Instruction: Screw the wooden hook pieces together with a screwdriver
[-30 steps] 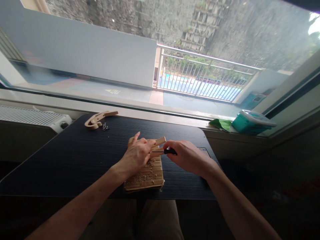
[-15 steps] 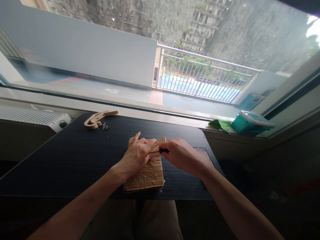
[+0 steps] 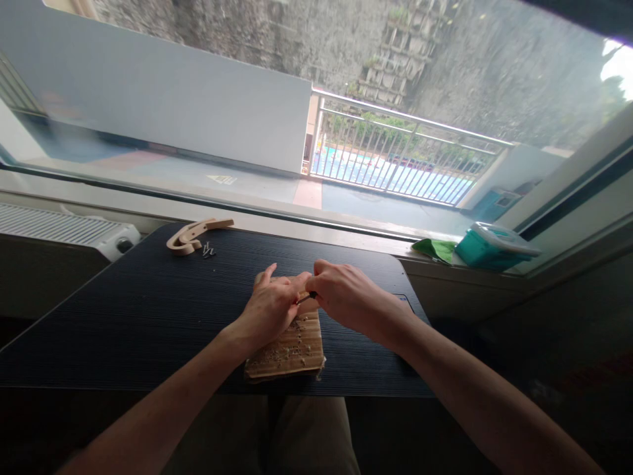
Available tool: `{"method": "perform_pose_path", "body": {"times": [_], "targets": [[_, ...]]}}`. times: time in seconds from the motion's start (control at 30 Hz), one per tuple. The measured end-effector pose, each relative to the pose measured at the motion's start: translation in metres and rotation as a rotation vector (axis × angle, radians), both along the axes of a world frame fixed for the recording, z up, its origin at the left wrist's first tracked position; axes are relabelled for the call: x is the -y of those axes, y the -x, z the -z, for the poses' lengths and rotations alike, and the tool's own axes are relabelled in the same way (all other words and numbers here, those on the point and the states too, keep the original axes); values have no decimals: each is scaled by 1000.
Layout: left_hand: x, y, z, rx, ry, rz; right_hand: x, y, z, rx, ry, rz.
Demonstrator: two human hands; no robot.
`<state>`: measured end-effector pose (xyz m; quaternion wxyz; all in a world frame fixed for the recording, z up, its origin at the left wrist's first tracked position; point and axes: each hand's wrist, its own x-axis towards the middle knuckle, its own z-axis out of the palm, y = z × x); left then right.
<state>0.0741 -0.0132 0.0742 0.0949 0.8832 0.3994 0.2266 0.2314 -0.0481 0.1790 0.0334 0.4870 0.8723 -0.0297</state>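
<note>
My left hand (image 3: 270, 305) is curled over a pale wooden piece and presses it down onto a wooden board (image 3: 291, 349) strewn with shavings. My right hand (image 3: 346, 300) is closed around a small black-handled carving tool (image 3: 307, 297), whose thin blade points left toward the fingers of my left hand. The two hands touch over the far end of the board. The wooden piece is almost fully hidden under them. The board lies on a dark ribbed table (image 3: 148, 310) near its front edge.
A curved wooden part (image 3: 190, 235) and a few small screws (image 3: 208, 251) lie at the table's far left corner. A teal box (image 3: 494, 245) and a green cloth (image 3: 435, 249) sit on the windowsill at right. A white radiator (image 3: 69, 231) stands at left.
My right hand has slid left with the tool until it meets my left hand, covering the wooden piece that showed between them. My left hand has stayed put.
</note>
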Motion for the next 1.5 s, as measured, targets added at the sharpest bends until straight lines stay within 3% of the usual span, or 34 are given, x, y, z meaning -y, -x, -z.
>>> {"method": "perform_pose_path", "body": {"times": [0.73,1.0,1.2,1.5], "targets": [[-4,1,2,-37,-21,-16,-20,18,-14,91,59,-200],[-4,3,4,43,5,-15,-24,15,-19,50,114,-78],[-3,2,0,35,33,-33,-22,17,-26,48,172,-97],[0,4,-9,-31,31,-18,-19,9,-16,17,114,-121]]}}
